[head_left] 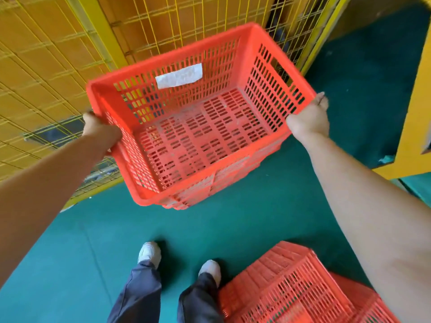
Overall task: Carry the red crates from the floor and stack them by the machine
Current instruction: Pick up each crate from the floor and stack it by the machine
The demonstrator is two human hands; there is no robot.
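An empty red slatted crate (pixel 200 134) with a white label on its far wall is held by its two short rims. My left hand (pixel 98 129) grips the left rim and my right hand (pixel 310 117) grips the right rim. It sits over or in the top of a stack of red crates (pixel 221 183) whose walls show just under it, beside the yellow mesh guard of the machine (pixel 163 26). Whether it rests on the stack I cannot tell. More red crates (pixel 293 287) lie upturned on the green floor at the lower right, partly behind my right forearm.
The yellow mesh fence (pixel 42 73) runs along the left and back. A yellow machine body (pixel 415 127) stands at the right. Green floor (pixel 93 252) lies around my two feet in white shoes (pixel 149 252) near the bottom middle.
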